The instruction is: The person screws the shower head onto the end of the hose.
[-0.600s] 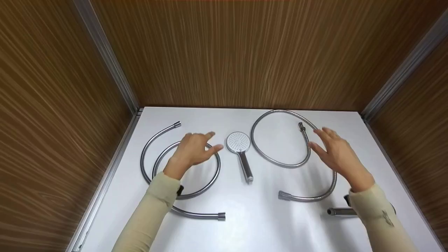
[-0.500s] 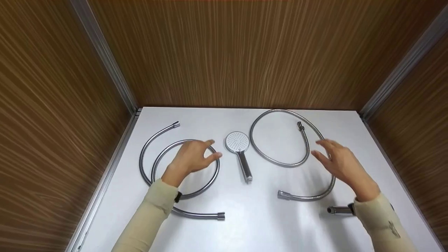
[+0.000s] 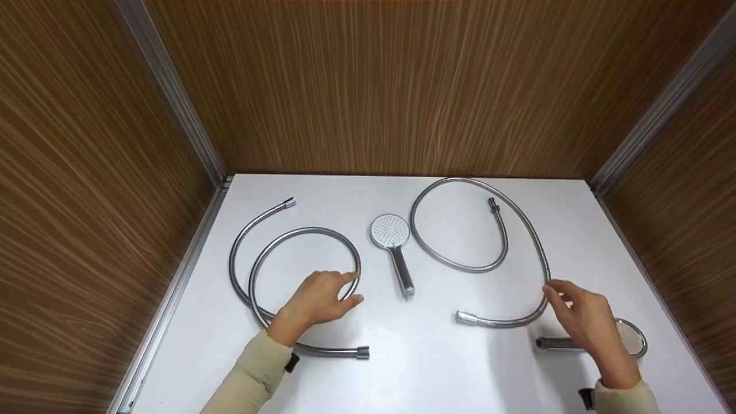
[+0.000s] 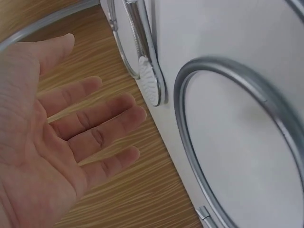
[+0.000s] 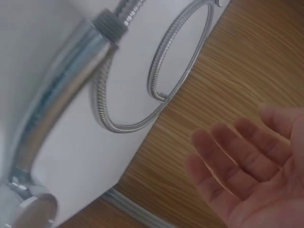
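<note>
My left hand [image 3: 318, 300] hovers over the right side of a coiled shower hose [image 3: 234, 259], thumb and fingers apart, holding nothing. In the left wrist view the fingers of that hand [image 4: 45, 142] are spread and loosely bent. My right hand [image 3: 592, 323] is over the right part of a ribbed metal shower hose [image 3: 460, 265], its fingertips overlapping the hose. The right wrist view shows this hand [image 5: 256, 175] with bare, relaxed fingers. Beneath its wrist lies a second hand shower [image 3: 559, 343], partly hidden. Between the hoses rests a hand shower [image 3: 390, 231] with a white spray face up.
Everything lies on a white tabletop [image 3: 402, 368]. Wood-grain panels [image 3: 379, 86] enclose it at the back and both sides, with metal posts [image 3: 172, 86] at the corners. The left hose's lower end fitting [image 3: 363, 352] points right; the right hose's end fitting [image 3: 466, 317] points left.
Both hands have drawn back toward the near edge, the right one also shifting to the right. More of the second hand shower, including its round head, shows now. Hoses and showers stay put.
</note>
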`<state>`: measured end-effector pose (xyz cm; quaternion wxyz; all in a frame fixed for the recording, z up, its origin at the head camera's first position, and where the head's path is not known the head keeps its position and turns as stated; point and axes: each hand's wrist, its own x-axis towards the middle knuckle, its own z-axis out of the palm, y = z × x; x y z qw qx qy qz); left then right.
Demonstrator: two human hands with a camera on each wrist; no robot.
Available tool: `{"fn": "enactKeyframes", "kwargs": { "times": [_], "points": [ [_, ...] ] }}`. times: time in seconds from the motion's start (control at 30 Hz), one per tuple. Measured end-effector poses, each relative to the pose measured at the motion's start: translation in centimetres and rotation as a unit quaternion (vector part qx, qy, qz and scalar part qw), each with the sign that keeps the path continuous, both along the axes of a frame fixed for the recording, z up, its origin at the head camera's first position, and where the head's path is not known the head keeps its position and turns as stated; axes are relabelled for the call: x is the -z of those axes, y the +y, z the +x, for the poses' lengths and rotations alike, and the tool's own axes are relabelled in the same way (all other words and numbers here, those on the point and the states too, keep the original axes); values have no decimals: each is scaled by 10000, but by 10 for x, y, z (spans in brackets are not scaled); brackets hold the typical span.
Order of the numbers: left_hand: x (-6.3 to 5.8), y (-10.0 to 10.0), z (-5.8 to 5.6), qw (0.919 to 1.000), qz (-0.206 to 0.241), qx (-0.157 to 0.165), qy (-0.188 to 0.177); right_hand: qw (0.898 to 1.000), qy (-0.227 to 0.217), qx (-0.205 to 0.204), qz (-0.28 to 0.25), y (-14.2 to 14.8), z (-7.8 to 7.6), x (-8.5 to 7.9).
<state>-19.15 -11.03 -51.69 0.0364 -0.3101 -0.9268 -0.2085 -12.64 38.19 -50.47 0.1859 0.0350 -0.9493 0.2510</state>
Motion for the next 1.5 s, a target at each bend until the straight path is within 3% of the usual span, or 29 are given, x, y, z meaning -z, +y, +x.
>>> {"fn": "enactKeyframes", "kwargs": {
  "times": [0.17, 0.47, 0.57, 0.7, 0.87, 1.1, 1.33, 1.5],
  "points": [
    [8, -3, 9, 9999, -27, 25, -166, 9958, -125, 831, -364, 7, 16, 15],
    [18, -5, 25, 9990, -261, 66, -348, 9894, -327, 1357, -386, 21, 33, 34],
    [23, -6, 30, 9985, -281, 99, -470, 9921, -489, 1114, -296, 27, 37, 40],
    [30, -7, 37, 9980, -221, 163, -564, 9955, -865, 371, -109, 34, 41, 48],
    [36, -8, 44, 9965, -323, 279, -712, 9925, -1194, -245, 97, 41, 44, 56],
    [45, -6, 47, 9947, -392, 478, -825, 9820, -1766, -595, 325, 40, 37, 62],
    [55, -3, 52, 9960, -504, 629, -390, 9821, -1702, -710, 386, 41, 36, 69],
    [62, -2, 56, 9956, -539, 585, -494, 9786, -1882, -707, 437, 41, 35, 72]
  ]
}}
